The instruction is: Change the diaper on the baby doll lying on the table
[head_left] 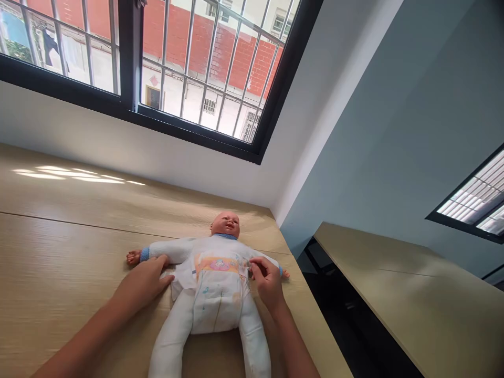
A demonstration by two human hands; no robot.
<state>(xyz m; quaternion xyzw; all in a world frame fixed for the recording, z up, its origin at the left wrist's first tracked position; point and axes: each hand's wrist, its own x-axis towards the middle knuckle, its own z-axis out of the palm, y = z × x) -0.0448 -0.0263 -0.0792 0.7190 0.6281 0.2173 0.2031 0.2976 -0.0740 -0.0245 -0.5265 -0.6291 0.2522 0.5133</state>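
Observation:
A baby doll (214,262) in a white suit with blue cuffs lies on its back on a light wooden tabletop (59,252), head toward the window. A white diaper (216,299) with a coloured waistband is wrapped around its middle. My left hand (144,283) rests on the diaper's left flap beside the doll's arm, fingers bent and pressed down on the flap. My right hand (268,281) pinches the right end of the waistband at the doll's side, fingers closed on the diaper tab.
A barred window (165,73) with a black frame runs along the wall behind the table. The table's right edge drops into a dark gap (338,310), beyond which stands a second wooden surface (413,294). Another window (476,199) is at the far right.

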